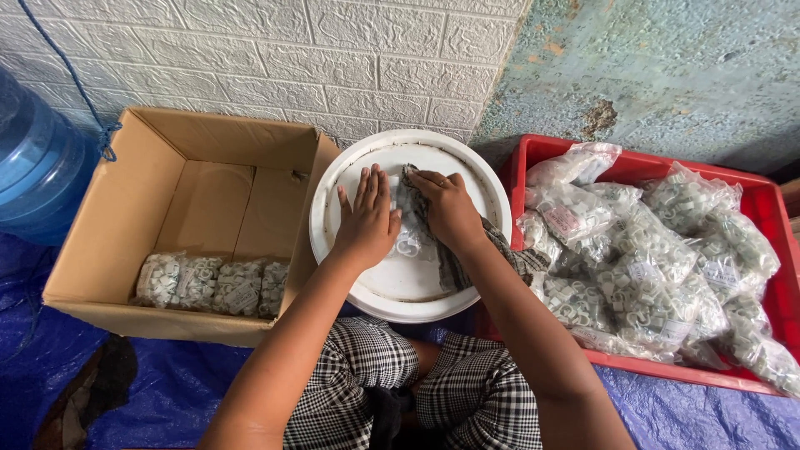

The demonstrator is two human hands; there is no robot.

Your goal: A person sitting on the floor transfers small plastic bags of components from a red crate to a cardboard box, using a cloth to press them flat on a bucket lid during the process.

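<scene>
Both hands rest at the centre of the frame on a clear plastic bag of small white parts [406,218]. The left hand [367,218] lies flat with its fingers extended and close together, palm down, pressing the left side of the bag. The right hand [448,208] is curled over the upper right side of the bag, fingers bent onto the plastic; whether it pinches the film or only presses it cannot be told. The bag lies on the upturned white bucket lid [350,179], which serves as a work surface. A dark patterned cloth [454,267] lies under the right wrist and trails off the lower right of the lid.

At the left of the frame, an open cardboard box [125,217] holds 1 row of similar filled bags [212,285] along its near wall. At the right, a red plastic crate [762,204] is heaped with more filled bags [658,267]. A blue water bottle [37,167] stands at the far left edge, and a blue tarpaulin [183,387] covers the floor.

Risk assessment:
- Uneven pressure from the flat hand may force parts against the thin film and split it, or push them out if the mouth is unsealed.
- The bag sits on a smooth, slightly domed surface; a sideways push may slide it off the lid.
- The cloth may drag under the wrist and shift the bag.
</scene>
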